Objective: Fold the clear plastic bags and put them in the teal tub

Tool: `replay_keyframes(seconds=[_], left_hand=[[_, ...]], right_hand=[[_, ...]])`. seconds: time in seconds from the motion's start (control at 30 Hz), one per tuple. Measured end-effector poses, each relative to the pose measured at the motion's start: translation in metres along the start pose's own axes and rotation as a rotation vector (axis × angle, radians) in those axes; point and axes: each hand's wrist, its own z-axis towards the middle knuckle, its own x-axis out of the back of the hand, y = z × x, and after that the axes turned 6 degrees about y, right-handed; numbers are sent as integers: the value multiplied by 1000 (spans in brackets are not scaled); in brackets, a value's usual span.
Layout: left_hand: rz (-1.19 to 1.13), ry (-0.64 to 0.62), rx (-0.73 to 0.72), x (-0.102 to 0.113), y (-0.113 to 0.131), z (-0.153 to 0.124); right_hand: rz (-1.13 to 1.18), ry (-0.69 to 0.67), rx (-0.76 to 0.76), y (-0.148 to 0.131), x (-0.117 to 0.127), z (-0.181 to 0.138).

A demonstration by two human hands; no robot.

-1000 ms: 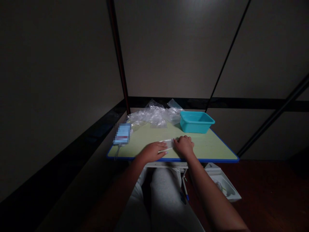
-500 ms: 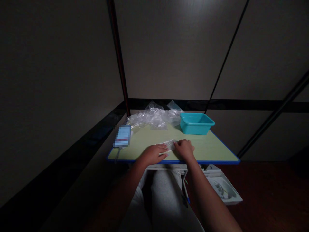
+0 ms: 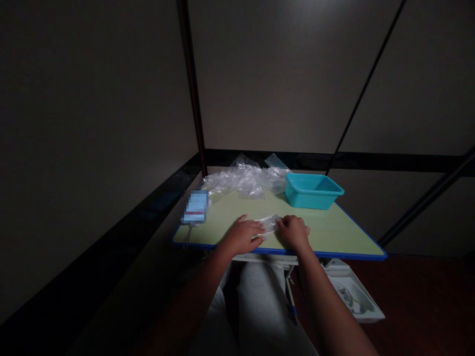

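Observation:
A small clear plastic bag (image 3: 268,224) lies flattened on the pale yellow-green table (image 3: 226,210) between my hands. My left hand (image 3: 245,235) rests over its left end, fingers stretched out and thumb apart. At the other end, my right hand (image 3: 294,231) is closed, with thumb and fingers pinching the bag's right edge. The parts of the bag beneath my fingers are hidden.
Crumpled clear plastic bags (image 3: 248,180) are heaped along the table's back edge. A turquoise basin (image 3: 313,193) stands at the back right. At the left lies a pixelated blue object (image 3: 196,206). A white open drawer (image 3: 356,296) sits low at the right.
The whole view has shifted slightly, so the table and everything on it appear farther right. My hands keep nearly the same places on the plastic bag.

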Motion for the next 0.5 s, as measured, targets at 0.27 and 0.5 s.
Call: replay_keyframes(seconds=[0.27, 0.5], left_hand=[[12, -32, 7, 0, 1, 1], [23, -36, -2, -4, -2, 0]], right_hand=[[81, 4, -25, 5, 0, 9], [504, 46, 24, 0, -5, 8]])
